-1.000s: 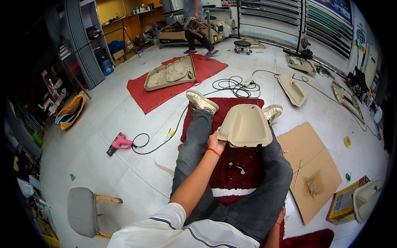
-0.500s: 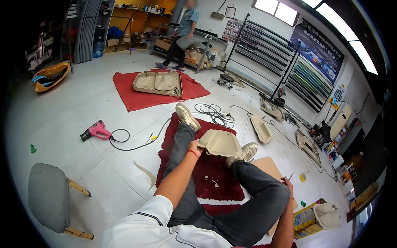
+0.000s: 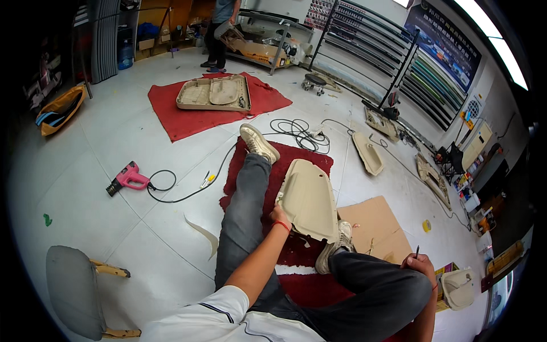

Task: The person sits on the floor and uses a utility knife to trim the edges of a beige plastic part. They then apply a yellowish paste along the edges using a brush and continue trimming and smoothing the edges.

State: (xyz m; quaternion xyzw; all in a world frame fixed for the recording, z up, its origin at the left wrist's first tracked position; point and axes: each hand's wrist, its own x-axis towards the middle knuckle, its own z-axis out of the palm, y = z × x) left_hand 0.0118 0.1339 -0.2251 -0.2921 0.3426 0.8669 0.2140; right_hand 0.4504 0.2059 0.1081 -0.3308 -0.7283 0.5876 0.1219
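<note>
A beige moulded trim panel [image 3: 310,200] stands tilted above the dark red mat, between my outstretched left leg and bent right leg. My left hand [image 3: 280,215] grips its lower left edge, and its lower right corner is by my right shoe [image 3: 336,248]. Over beside my right knee, my right hand [image 3: 419,264] is closed on a thin pointed tool [image 3: 417,249]. Only the dark tip of that tool shows above the fingers, so its exact kind is unclear. The right hand is apart from the panel.
A pink heat gun [image 3: 130,178] lies on the floor to the left, its cable running past the mat [image 3: 230,188]. Cardboard [image 3: 376,222] lies right of the mat. A grey stool [image 3: 71,290] stands near left. More beige panels [image 3: 367,154] lie around; a person [image 3: 219,34] stands behind.
The panel has turned from lying low to a more upright, lengthwise pose, with my left hand still on it. My right hand has moved rightward with the tool. The person behind has shifted left.
</note>
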